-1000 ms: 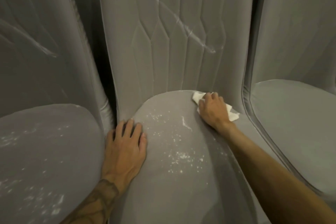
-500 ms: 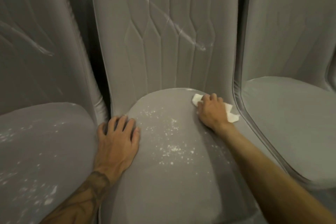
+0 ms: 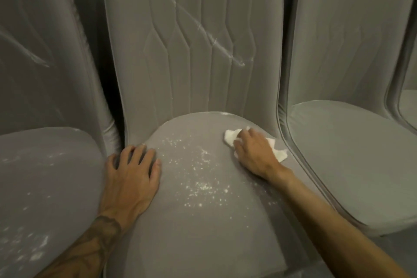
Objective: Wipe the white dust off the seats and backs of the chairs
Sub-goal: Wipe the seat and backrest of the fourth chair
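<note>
Dust [image 3: 198, 178] is lying in white specks across the centre of the middle chair seat [image 3: 203, 228], between the two hands. The left hand [image 3: 133, 178] is resting flat on the seat's left edge, palm down, with its fingers spread and relaxed and gripping nothing. The right hand [image 3: 255, 153] is pressing down near the seat's back right corner, its fingers curling over a crumpled white tissue [image 3: 231, 137]. Most of the tissue is hiding under the palm, with only two ends sticking out, one ahead of the fingertips and one beside the wrist. A pale diagonal streak [image 3: 216, 40] is running across the quilted backrest [image 3: 158, 63], whose top is being cut off by the frame.

The left chair seat [image 3: 56, 165] is carrying fainter white smudges that are hard to make out. The right chair seat [image 3: 349, 153] is looking plain grey. A sliver of a further chair [image 3: 409, 106] is showing at the far right edge, mostly out of view. Both forearms are being cropped at the bottom.
</note>
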`<state>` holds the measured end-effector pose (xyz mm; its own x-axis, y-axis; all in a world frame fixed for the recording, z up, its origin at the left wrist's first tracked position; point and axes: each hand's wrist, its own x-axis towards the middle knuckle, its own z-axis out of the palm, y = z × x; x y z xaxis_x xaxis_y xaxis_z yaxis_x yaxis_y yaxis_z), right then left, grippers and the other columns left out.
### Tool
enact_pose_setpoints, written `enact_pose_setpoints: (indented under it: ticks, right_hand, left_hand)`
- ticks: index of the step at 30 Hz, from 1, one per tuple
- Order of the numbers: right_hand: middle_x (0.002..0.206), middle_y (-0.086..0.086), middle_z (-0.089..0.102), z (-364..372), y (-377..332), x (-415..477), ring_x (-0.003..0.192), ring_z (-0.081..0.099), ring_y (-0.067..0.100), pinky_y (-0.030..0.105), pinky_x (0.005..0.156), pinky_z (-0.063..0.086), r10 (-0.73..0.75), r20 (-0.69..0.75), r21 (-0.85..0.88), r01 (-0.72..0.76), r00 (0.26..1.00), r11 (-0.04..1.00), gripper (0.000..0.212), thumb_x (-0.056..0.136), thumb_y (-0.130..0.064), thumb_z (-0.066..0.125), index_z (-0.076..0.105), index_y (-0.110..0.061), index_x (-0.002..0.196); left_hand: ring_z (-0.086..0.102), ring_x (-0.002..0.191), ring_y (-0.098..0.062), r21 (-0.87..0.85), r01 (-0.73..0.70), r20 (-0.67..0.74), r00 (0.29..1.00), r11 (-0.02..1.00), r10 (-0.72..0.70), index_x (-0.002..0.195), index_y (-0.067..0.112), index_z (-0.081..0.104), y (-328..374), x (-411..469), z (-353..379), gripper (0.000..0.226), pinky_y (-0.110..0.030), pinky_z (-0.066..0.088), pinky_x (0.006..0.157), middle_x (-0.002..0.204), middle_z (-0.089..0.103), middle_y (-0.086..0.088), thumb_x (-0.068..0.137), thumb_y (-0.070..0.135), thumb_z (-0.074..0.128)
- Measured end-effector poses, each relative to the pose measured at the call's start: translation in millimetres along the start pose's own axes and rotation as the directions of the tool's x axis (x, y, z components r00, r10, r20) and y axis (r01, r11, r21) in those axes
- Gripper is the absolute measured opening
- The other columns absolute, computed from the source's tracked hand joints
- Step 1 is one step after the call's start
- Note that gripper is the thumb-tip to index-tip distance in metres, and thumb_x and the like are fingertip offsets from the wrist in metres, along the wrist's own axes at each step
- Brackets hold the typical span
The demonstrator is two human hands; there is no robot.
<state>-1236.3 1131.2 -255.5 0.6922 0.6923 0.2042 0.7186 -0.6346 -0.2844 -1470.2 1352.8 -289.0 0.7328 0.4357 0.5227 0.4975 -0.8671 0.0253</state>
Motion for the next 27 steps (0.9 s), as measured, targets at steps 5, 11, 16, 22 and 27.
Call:
enact_pose_setpoints:
  ticks: [5, 11, 16, 22, 27]
  right_hand:
    - [0.110, 0.015, 0.055, -27.3, 41.2, -17.2, 0.097, 0.051, 0.034, 0.043, 0.090, 0.039, -0.052, 0.066, -0.016, 0.054, 0.996, 0.998, 0.024, 0.104, -0.028, 0.046, 0.057, -0.007, 0.107]
    - [0.108, 0.017, 0.056, -19.3, 27.7, -28.2, 0.094, 0.049, 0.035, 0.043, 0.088, 0.036, 0.034, -0.015, -0.024, -0.034, 0.999, 0.999, 0.020, 0.103, -0.023, 0.046, 0.055, -0.005, 0.103]
    - [0.109, 0.010, 0.054, -32.3, 47.5, -31.3, 0.094, 0.049, 0.028, 0.042, 0.089, 0.039, -0.102, 0.079, 0.030, 0.100, 0.992, 0.995, 0.022, 0.105, -0.029, 0.046, 0.057, -0.010, 0.106]
    - [0.105, 0.017, 0.054, -32.2, 39.3, -41.3, 0.094, 0.049, 0.033, 0.043, 0.090, 0.037, 0.064, -0.008, 0.035, -0.063, 0.998, 0.997, 0.018, 0.103, -0.021, 0.049, 0.055, -0.004, 0.101]
    - [0.108, 0.004, 0.051, -35.7, 29.5, -66.5, 0.093, 0.047, 0.024, 0.041, 0.087, 0.039, -0.117, 0.109, 0.054, 0.112, 0.987, 0.992, 0.021, 0.105, -0.033, 0.044, 0.055, -0.015, 0.106]
  left_hand:
    - [0.054, 0.120, -0.035, 0.002, -0.010, -0.008, 1.000, 1.000, 0.010, 0.121, 0.018, 0.065, -0.2, 0.1, -1.9, 0.039, -0.055, 0.038, 0.099, 0.128, 0.062, -0.008, 0.103, 0.038, 0.037]
    - [0.055, 0.119, -0.036, -0.006, -0.003, 0.026, 1.000, 1.000, 0.003, 0.120, 0.017, 0.067, 3.4, 0.9, -9.3, 0.039, -0.055, 0.038, 0.099, 0.128, 0.063, -0.009, 0.103, 0.037, 0.038]
    - [0.055, 0.121, -0.036, -0.018, -0.002, 0.041, 0.999, 1.000, 0.002, 0.120, 0.017, 0.067, 2.6, 1.0, -10.6, 0.041, -0.056, 0.037, 0.101, 0.130, 0.063, -0.009, 0.102, 0.038, 0.037]
    - [0.055, 0.119, -0.036, -0.020, -0.004, 0.026, 1.000, 1.000, 0.004, 0.120, 0.016, 0.067, 3.5, 1.5, -11.4, 0.040, -0.056, 0.038, 0.100, 0.128, 0.064, -0.009, 0.102, 0.037, 0.038]
    - [0.052, 0.120, -0.034, -0.051, 0.008, 0.045, 0.999, 0.999, -0.006, 0.120, 0.018, 0.066, 1.5, 1.2, -9.7, 0.040, -0.057, 0.038, 0.101, 0.127, 0.063, -0.007, 0.102, 0.039, 0.038]
